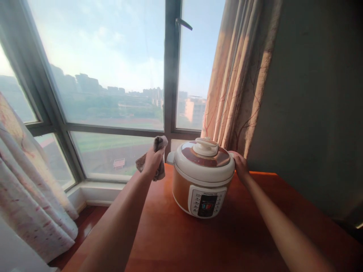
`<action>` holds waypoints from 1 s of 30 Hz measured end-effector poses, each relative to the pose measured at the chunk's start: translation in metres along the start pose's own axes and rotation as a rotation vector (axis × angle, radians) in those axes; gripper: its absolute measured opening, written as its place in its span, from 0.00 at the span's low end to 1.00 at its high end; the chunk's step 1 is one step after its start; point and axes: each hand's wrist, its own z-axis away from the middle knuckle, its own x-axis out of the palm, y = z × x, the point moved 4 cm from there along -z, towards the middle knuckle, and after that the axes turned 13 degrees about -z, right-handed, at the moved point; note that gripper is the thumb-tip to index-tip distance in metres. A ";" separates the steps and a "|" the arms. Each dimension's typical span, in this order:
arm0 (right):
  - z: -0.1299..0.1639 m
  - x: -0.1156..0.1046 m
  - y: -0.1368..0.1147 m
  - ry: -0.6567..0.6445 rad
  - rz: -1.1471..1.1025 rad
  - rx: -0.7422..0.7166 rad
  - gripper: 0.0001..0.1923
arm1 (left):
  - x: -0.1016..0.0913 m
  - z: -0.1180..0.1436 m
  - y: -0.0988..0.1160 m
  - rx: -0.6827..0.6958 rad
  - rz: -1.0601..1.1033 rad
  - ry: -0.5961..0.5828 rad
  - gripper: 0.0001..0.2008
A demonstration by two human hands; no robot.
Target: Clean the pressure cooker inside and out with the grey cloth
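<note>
A white and brown electric pressure cooker (pixel 202 177) stands upright on a reddish wooden table (pixel 176 241), its lid on and its control panel facing me. My left hand (pixel 154 158) is closed round a crumpled grey-brown cloth (pixel 159 172), held just left of the cooker and apart from it. On the other side, my right hand (pixel 239 163) grips the cooker's right side handle; its fingertips are partly hidden behind the lid's edge. The left side handle (pixel 170 158) of the cooker sticks out near the cloth.
Large windows (pixel 113 75) with grey frames rise behind the table. A beige curtain (pixel 229 83) hangs behind the cooker, and a pale patterned curtain (pixel 31 189) is at the left. A dark wall (pixel 314 94) stands at the right. The table's far edge lies just beyond the cooker.
</note>
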 end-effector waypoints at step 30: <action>-0.039 0.134 -0.093 -0.552 0.707 -0.236 0.18 | 0.039 -0.026 -0.005 0.274 -0.432 -0.341 0.17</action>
